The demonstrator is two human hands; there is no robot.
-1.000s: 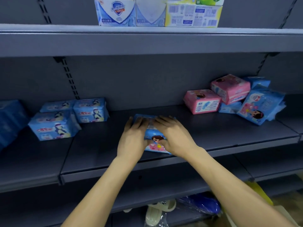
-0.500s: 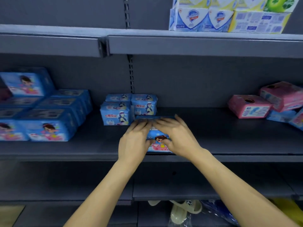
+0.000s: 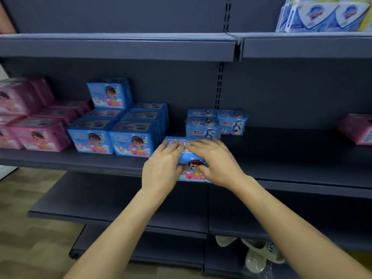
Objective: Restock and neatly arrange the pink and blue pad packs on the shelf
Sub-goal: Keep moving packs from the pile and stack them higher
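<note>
A blue pad pack [image 3: 192, 168] with a cartoon girl is held just in front of the grey middle shelf [image 3: 281, 178], beside the row of blue packs. My left hand [image 3: 162, 168] grips its left side and my right hand [image 3: 217, 162] grips its right side, fingers over the top and thumbs on the front. Several blue packs [image 3: 120, 135] are stacked neatly to its left, one more [image 3: 109, 93] on top. Pink packs [image 3: 34, 121] are stacked at the far left. Smaller blue packs [image 3: 216, 123] stand just behind the held pack.
One pink pack [image 3: 357, 128] lies at the far right of the same shelf. White and blue boxes [image 3: 326, 14] sit on the upper shelf at top right. Lower shelves hold bagged slippers [image 3: 259, 252]. Wood-pattern floor shows at the lower left.
Both hands have carried the blue pack leftwards along the shelf. The view has swung left, so the stacked blue and pink packs are now beside it and the loose pink packs have slid right.
</note>
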